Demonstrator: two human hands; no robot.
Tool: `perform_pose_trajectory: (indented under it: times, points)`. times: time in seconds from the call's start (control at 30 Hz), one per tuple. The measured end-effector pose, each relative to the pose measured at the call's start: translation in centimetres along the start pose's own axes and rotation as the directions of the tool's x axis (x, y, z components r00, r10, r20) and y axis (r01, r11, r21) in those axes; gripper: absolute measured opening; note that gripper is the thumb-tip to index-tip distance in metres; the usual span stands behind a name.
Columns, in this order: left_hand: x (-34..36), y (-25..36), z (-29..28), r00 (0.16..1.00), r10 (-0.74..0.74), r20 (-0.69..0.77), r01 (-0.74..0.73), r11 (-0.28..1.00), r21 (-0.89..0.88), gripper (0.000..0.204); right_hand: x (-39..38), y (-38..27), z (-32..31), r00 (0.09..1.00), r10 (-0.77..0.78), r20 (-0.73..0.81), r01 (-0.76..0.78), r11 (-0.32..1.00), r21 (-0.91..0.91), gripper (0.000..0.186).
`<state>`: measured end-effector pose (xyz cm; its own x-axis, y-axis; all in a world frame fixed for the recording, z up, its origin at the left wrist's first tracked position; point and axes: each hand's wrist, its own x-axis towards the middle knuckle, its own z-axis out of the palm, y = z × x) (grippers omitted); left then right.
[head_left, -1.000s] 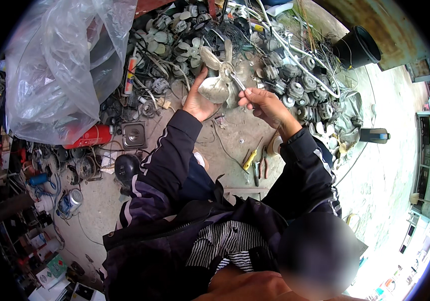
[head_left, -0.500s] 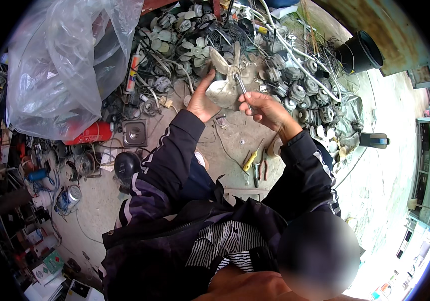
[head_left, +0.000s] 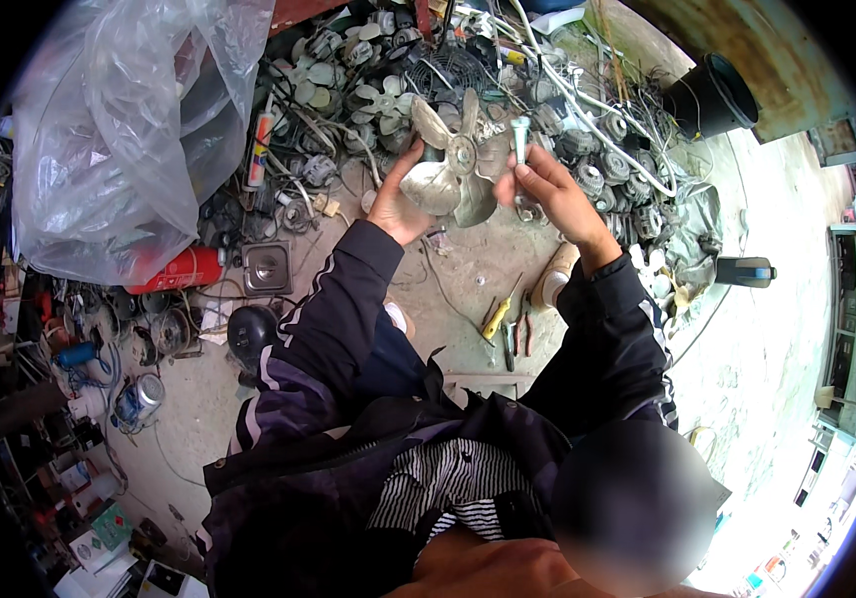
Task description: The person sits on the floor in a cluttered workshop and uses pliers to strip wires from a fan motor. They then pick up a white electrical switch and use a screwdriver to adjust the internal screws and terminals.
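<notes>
My left hand [head_left: 396,204] grips a dusty metal fan [head_left: 432,181] from behind, fingers curled around a part largely hidden by the blades. The hub [head_left: 462,154] faces me. To the right of the blades my right hand [head_left: 552,194] is closed on a slim silver tool, probably a wrench [head_left: 519,135], held upright and apart from the hub. Between my feet on the concrete floor [head_left: 448,299] lie a yellow-handled tool [head_left: 497,314] and pliers with red handles [head_left: 529,334].
Beyond my hands are heaped motors [head_left: 607,179], loose fan blades [head_left: 383,100] and cables. A clear plastic sheet [head_left: 129,130], red cylinder [head_left: 178,269], steel pan [head_left: 266,269] and sealant tube [head_left: 260,149] lie left. A black bucket [head_left: 707,100] stands back right; my shoe [head_left: 557,274] is below.
The tool has come off the hub, moved right and swung upright in my right hand, which rose slightly. The fan has shifted slightly, first rightward, then down.
</notes>
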<state>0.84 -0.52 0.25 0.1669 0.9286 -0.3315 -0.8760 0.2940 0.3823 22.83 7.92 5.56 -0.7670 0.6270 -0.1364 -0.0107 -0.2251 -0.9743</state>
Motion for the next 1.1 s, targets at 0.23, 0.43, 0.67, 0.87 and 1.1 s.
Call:
perform_pose_trajectory:
  times: [0.23, 0.43, 0.67, 0.87, 1.1]
  points:
    - [0.1, -1.0, 0.8, 0.999, -0.047, 0.017, 0.047, 0.999, -0.015, 0.054, 1.3, 1.7, 0.5, 0.914, -0.233, -0.333, 0.075, 0.902, -0.426, 0.012]
    - [0.6, -2.1, 1.0, 0.996, -0.091, 0.012, 0.092, 0.995, -0.045, 0.053, 1.5, 2.2, 2.6, 0.762, -0.528, -0.374, 0.066, 0.638, -0.767, 0.028]
    - [0.0, -2.6, 2.0, 0.999, -0.042, -0.024, 0.042, 0.999, -0.032, 0.044, 1.6, 2.7, 3.0, 0.758, -0.487, -0.435, -0.015, 0.653, -0.757, 0.023]
    - [0.3, -2.3, 1.1, 0.996, -0.083, 0.024, 0.085, 0.993, -0.088, 0.043, 1.8, 2.8, 3.0, 0.775, -0.519, -0.360, 0.103, 0.667, -0.738, 0.017]
    - [0.2, -2.3, 1.1, 0.994, -0.096, 0.049, 0.102, 0.987, -0.122, 0.044, 1.9, 3.0, 2.8, 0.778, -0.381, -0.499, -0.087, 0.722, -0.687, 0.035]
